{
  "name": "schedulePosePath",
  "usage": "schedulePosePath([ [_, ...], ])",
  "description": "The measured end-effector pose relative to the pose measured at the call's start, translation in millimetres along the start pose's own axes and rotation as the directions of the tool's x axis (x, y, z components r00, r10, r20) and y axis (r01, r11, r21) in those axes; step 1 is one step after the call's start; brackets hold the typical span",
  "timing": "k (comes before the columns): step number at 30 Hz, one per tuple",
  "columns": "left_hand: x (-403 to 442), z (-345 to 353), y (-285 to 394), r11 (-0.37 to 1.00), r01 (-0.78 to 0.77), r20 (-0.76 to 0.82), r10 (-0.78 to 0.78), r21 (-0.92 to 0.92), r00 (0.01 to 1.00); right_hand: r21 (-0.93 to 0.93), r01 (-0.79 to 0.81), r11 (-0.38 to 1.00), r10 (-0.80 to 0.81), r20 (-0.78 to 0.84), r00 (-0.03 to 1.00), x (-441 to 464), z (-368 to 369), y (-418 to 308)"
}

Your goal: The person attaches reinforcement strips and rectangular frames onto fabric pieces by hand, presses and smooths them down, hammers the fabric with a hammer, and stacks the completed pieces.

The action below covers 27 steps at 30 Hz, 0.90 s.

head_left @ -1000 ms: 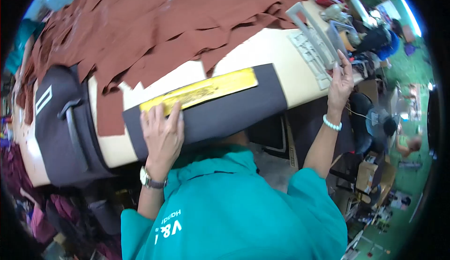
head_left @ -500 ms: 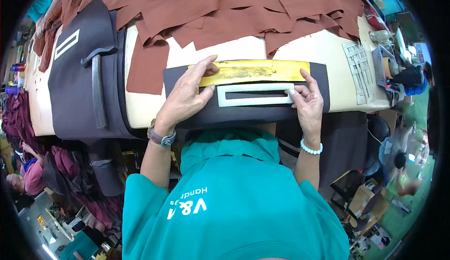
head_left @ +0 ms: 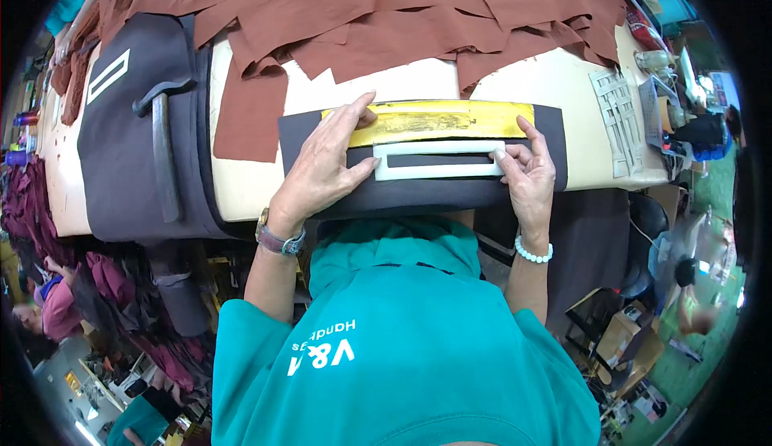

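On the dark fabric sheet (head_left: 450, 197) at the table's near edge lie a yellow strip (head_left: 442, 122), dark smudges on its surface, and a white rectangular frame (head_left: 442, 172) with a long slot. The frame sits just below the strip, nearly parallel to it. My left hand (head_left: 326, 156) curls its fingers over the strip's left end, while its thumb tip meets the frame's left end. At the other side, my right hand (head_left: 529, 174) has its thumb on the frame's right end and its index finger at the strip's right end. The remaining right fingers are bent.
A hammer (head_left: 166, 152) rests on folded dark fabric (head_left: 121, 156) to the left, near another slotted white frame (head_left: 108, 74). Brown sheets (head_left: 386, 12) cover the far side. A pale lattice piece (head_left: 618, 124) and a basket (head_left: 655, 116) are on the right. Other people are at left.
My left thumb has shifted slightly right and down, onto the white frame's left end. The frame sits a touch closer to the yellow strip. My right hand has hardly moved.
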State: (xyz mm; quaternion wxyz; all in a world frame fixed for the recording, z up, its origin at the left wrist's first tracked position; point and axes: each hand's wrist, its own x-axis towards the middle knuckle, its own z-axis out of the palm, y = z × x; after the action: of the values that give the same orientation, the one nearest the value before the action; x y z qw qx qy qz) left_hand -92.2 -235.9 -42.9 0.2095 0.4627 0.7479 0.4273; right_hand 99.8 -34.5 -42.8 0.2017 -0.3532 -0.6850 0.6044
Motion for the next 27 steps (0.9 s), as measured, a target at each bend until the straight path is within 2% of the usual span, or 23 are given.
schedulePosePath([
  [3, 0, 0, 0, 1.000, -0.008, 0.006, 0.008, 0.011, 1.000, -0.047, 0.028, 0.999, -0.028, -0.010, 1.000, -1, 0, 2],
  [6, 1, 1, 0, 1.000, -0.007, 0.010, 0.007, 0.012, 1.000, -0.250, 0.131, 0.959, -0.161, -0.102, 0.982, -4, -1, -5],
  [15, 1, 0, 3, 0.999, 0.039, 0.034, -0.039, -0.005, 0.999, -0.098, 0.044, 0.994, -0.059, -0.156, 0.986, -5, -3, 4],
  [24, 0, 0, 2, 0.999, 0.040, 0.034, -0.040, 0.020, 0.999, -0.147, 0.053, 0.988, -0.076, -0.153, 0.985, -3, -3, 4],
  [27, 0, 0, 2, 0.999, 0.036, 0.033, -0.036, 0.017, 0.999, -0.136, 0.013, 0.991, -0.035, -0.161, 0.986, -3, -3, 0],
])
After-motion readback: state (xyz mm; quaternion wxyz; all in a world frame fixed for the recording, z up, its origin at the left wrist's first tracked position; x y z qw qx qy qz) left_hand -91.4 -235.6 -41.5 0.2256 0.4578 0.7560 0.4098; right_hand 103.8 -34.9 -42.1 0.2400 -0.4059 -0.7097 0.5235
